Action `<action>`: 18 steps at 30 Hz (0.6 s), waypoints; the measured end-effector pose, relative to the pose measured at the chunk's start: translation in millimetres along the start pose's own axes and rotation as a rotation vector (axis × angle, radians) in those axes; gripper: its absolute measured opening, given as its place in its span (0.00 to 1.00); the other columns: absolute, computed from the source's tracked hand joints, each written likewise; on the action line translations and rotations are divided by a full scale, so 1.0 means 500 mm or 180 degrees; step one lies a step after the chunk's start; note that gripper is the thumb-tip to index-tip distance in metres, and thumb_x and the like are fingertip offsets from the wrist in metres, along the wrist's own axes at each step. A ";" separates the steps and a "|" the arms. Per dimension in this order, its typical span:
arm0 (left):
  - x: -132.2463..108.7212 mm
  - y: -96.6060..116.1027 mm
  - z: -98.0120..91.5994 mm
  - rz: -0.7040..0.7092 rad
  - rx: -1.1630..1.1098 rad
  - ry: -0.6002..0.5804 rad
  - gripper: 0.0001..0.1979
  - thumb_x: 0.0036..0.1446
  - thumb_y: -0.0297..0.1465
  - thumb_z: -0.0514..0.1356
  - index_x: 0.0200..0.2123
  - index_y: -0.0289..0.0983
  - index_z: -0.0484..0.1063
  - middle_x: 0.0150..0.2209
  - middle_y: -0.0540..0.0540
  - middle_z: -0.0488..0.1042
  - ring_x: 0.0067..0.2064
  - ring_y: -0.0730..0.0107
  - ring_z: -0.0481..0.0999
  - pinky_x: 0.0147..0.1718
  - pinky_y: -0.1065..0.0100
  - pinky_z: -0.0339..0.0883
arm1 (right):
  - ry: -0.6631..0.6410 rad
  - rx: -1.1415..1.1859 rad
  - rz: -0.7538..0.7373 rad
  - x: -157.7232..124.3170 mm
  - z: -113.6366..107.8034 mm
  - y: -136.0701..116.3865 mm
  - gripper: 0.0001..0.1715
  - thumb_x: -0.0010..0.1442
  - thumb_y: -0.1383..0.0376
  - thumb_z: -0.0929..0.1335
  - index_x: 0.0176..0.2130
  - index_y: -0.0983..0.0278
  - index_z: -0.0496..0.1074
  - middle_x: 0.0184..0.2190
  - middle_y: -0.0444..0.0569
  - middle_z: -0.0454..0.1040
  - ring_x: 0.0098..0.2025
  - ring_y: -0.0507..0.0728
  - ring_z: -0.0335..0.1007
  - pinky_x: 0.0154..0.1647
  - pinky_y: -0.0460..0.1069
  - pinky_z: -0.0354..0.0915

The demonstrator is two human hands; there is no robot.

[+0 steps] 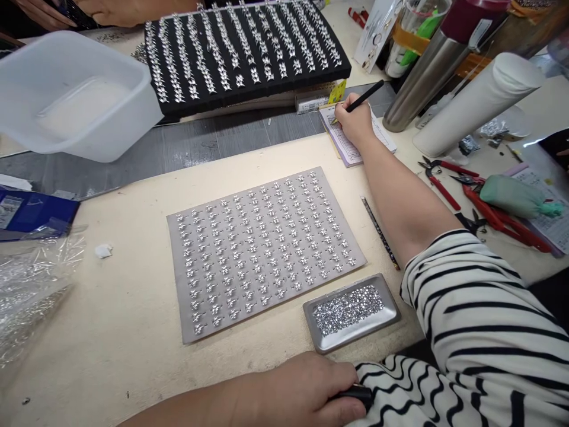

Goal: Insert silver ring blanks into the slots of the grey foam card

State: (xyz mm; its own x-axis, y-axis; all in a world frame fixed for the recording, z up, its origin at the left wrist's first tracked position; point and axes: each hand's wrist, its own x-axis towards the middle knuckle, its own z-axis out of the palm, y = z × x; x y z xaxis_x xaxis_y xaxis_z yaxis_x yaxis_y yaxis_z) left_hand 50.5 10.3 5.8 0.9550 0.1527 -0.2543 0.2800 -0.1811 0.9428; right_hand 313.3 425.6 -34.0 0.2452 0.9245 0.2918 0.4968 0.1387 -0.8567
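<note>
My right hand (357, 121) is closed round a black pen (367, 95), its tip against a small printed notepad (353, 155). Low in the view, my left hand (317, 385) rests by the table's near edge with a short black cylindrical piece (353, 394), like a pen cap, between thumb and fingers. Beyond my left hand lies a grey sheet (178, 267) carrying rows of small silver star-shaped pieces (253, 259). A shallow metal tray (340, 341) of tiny clear stones (349, 308) sits right of it. Alongside my right forearm lies a thin dark patterned stick (380, 233).
A black display board (191, 107) with rows of silver pieces stands at the back, beside a translucent plastic tub (111, 112). Pliers (444, 184), a steel tumbler (411, 77) and a white bottle (475, 107) crowd the right. Plastic bags (35, 302) lie left. Another person's hands (124, 12) show at top left.
</note>
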 end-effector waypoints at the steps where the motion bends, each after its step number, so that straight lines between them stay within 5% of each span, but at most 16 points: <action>1: 0.001 0.000 0.000 0.0002 0.0006 -0.0002 0.16 0.71 0.46 0.50 0.39 0.41 0.63 0.35 0.47 0.77 0.34 0.68 0.76 0.30 0.70 0.64 | 0.0015 0.0011 0.0010 0.000 0.001 0.000 0.36 0.48 0.31 0.71 0.23 0.53 0.53 0.15 0.38 0.63 0.28 0.54 0.58 0.34 0.54 0.59; 5: 0.002 -0.002 0.001 -0.0015 -0.0031 -0.0004 0.16 0.70 0.47 0.50 0.38 0.41 0.62 0.34 0.48 0.76 0.33 0.68 0.74 0.29 0.70 0.62 | 0.0056 -0.0007 0.0020 0.005 0.002 0.004 0.31 0.53 0.38 0.71 0.23 0.53 0.53 0.17 0.38 0.66 0.28 0.53 0.58 0.36 0.53 0.59; 13: 0.001 0.001 0.003 -0.0071 -0.0102 -0.0017 0.16 0.70 0.47 0.50 0.38 0.41 0.61 0.33 0.48 0.75 0.33 0.68 0.73 0.29 0.71 0.60 | 0.0133 -0.0093 0.0009 -0.001 -0.004 -0.004 0.33 0.52 0.34 0.71 0.22 0.51 0.54 0.16 0.38 0.66 0.30 0.55 0.62 0.37 0.54 0.64; 18: 0.001 0.000 0.002 -0.0104 -0.0036 -0.0087 0.17 0.70 0.48 0.49 0.39 0.41 0.62 0.35 0.47 0.76 0.33 0.68 0.74 0.30 0.70 0.62 | 0.0101 -0.0136 0.0079 -0.005 -0.005 -0.009 0.24 0.59 0.53 0.72 0.25 0.54 0.55 0.19 0.39 0.66 0.26 0.55 0.65 0.40 0.55 0.68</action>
State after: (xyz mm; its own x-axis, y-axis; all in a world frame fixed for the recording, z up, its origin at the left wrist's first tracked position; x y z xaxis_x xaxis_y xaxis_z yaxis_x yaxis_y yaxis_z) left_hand 51.1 9.3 5.5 0.9477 0.1319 -0.2907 0.3102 -0.1655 0.9361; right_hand 312.5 421.8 -29.7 0.2838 0.9157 0.2845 0.5251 0.0998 -0.8451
